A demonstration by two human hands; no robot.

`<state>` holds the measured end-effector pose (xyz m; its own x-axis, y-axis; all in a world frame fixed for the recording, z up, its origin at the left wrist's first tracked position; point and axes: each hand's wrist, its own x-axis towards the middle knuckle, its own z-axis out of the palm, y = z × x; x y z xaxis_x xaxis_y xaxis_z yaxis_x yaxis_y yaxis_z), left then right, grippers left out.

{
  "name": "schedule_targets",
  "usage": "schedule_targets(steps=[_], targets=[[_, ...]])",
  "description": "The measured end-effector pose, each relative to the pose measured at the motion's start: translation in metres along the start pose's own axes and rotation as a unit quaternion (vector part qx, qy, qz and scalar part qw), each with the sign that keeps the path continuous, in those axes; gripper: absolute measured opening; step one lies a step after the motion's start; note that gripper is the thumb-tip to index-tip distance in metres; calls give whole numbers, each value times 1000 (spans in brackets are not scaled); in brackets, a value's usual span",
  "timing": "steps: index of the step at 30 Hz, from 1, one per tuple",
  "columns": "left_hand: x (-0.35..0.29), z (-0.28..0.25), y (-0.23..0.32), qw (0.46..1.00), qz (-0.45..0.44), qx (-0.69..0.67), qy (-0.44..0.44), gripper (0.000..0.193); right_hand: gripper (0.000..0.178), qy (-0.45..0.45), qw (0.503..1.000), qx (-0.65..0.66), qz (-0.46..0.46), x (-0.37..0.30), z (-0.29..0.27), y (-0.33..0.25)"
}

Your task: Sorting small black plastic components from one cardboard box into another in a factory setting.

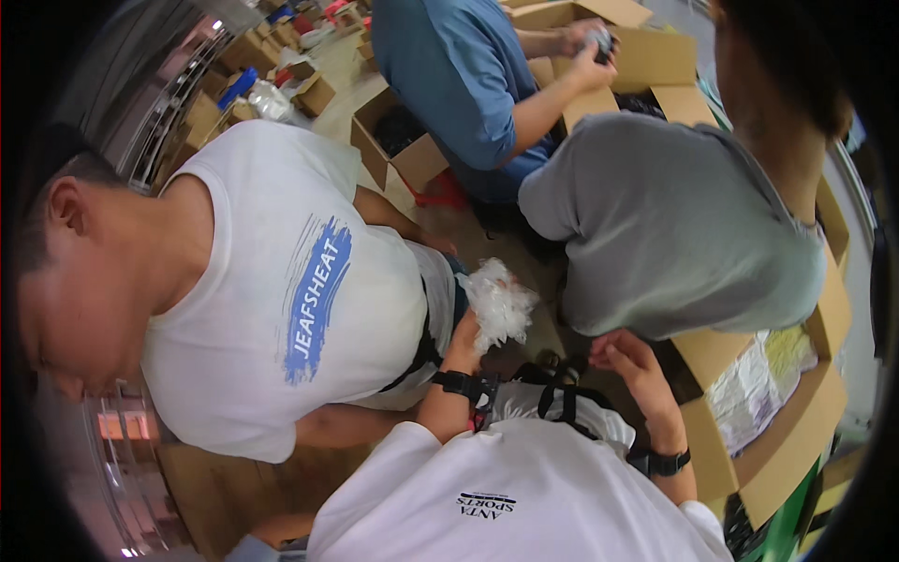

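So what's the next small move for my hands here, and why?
Perhaps bring your right hand across to the crumpled clear plastic. Your left hand holds it alone, while the right is apart from it with nothing visible in its grip; using both would probably steady the loose bundle.

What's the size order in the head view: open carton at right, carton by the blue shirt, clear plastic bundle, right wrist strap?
Largest: open carton at right.
Middle: carton by the blue shirt and clear plastic bundle, too alike to rank.
Smallest: right wrist strap.
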<state>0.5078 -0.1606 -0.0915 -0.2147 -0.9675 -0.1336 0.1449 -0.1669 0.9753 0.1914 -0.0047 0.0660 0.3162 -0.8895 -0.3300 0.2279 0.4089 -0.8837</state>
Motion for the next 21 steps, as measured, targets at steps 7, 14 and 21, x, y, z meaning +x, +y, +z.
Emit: schedule_targets(steps=[7, 14, 21], targets=[[50, -58, -34, 971, 90, 91, 202, 21, 21, 18, 996, -35, 82, 4, -35, 16], [64, 0, -21, 956, -12, 141, 255, 16, 20, 27, 989, -87, 115, -6, -61, 50], [64, -117, -150, 813, 67, 542, 202, 20, 20, -43, 990, -80, 108, 16, -27, 71]])
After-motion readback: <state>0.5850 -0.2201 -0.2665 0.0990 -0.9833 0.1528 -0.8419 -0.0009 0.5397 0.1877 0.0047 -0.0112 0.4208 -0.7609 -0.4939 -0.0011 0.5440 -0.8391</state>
